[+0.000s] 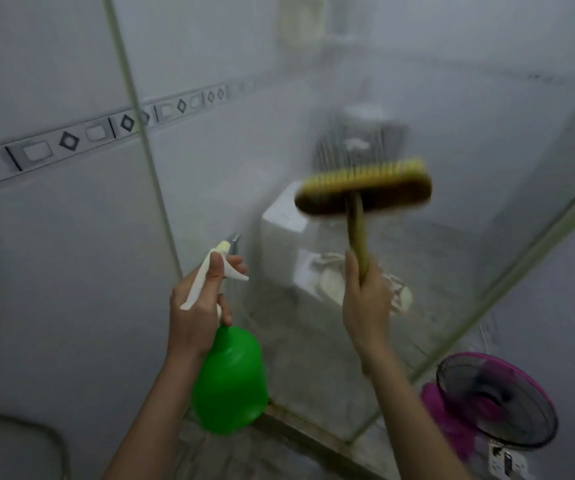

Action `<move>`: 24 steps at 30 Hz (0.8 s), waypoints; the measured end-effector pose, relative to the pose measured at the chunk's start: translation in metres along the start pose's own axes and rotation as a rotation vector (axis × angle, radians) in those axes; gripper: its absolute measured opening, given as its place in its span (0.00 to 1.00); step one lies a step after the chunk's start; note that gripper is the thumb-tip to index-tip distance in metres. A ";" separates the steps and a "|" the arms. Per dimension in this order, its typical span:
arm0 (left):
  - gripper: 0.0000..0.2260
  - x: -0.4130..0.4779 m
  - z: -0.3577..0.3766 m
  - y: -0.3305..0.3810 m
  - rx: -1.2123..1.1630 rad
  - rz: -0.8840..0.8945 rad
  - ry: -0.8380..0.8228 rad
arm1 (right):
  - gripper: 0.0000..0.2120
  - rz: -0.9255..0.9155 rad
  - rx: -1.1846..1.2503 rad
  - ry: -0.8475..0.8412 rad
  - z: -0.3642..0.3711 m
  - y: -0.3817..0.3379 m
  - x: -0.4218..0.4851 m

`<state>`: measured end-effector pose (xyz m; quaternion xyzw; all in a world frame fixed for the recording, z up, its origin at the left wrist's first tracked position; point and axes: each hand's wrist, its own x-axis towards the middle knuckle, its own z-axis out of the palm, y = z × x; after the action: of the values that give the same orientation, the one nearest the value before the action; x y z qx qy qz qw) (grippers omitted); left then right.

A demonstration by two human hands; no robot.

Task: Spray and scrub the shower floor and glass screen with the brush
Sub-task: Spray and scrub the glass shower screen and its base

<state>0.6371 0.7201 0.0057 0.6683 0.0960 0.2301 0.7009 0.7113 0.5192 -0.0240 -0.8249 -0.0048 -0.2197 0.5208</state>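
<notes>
A person's two hands are raised before a misted glass shower screen [314, 81] that fills the middle of the frame. The left hand [199, 313] grips the neck of a green plastic spray bottle [230, 379]. Its fingers are curled round the bottle's white trigger head [206, 271], the thumb lies up along the head, and one finger rests over the trigger. The nozzle points toward the glass, and the bottle hangs near the low left of the pane.

The right hand [365, 303] is clenched round the lower end of an olive-yellow handle. It holds a long scrubbing brush with yellow bristles [365, 188] upright. The brush head sits crosswise high in the scene, right of the bottle, with its bristles turned away toward the screen. It is blurred, and whether the bristles touch the glass cannot be told.

Through the pane a white toilet [286, 220] shows dimly. A pink-rimmed electric fan [494, 400] stands at near right. On the left is a grey tiled wall with a diamond-patterned border strip [67, 140]. The grey floor [244, 459] is at the bottom edge.
</notes>
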 end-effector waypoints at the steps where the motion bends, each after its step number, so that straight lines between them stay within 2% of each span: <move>1: 0.17 -0.008 0.008 -0.002 0.010 -0.008 0.002 | 0.16 0.092 -0.003 0.005 -0.008 0.034 -0.029; 3: 0.17 -0.020 0.018 -0.006 0.011 -0.020 0.000 | 0.19 0.167 0.030 0.003 -0.017 0.062 -0.060; 10: 0.16 -0.074 0.067 -0.024 0.041 -0.060 0.057 | 0.15 -0.142 0.132 0.050 -0.080 -0.033 0.047; 13: 0.13 -0.098 0.084 -0.033 0.031 -0.065 0.083 | 0.14 -0.171 -0.052 -0.029 -0.096 0.033 0.019; 16: 0.13 -0.121 0.096 -0.046 0.039 -0.085 0.118 | 0.19 0.098 -0.203 -0.124 -0.118 0.141 -0.059; 18: 0.15 -0.134 0.102 -0.056 0.036 -0.115 0.139 | 0.20 0.211 -0.269 -0.166 -0.131 0.174 -0.090; 21: 0.20 -0.148 0.111 -0.069 0.065 -0.179 0.156 | 0.19 0.086 -0.255 -0.184 -0.126 0.160 -0.062; 24: 0.14 -0.157 0.120 -0.078 0.101 -0.203 0.151 | 0.17 -0.101 -0.245 -0.232 -0.107 0.120 -0.016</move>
<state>0.5682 0.5418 -0.0873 0.6705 0.2268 0.2025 0.6767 0.6867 0.3760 -0.0943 -0.9007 -0.0795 -0.1481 0.4005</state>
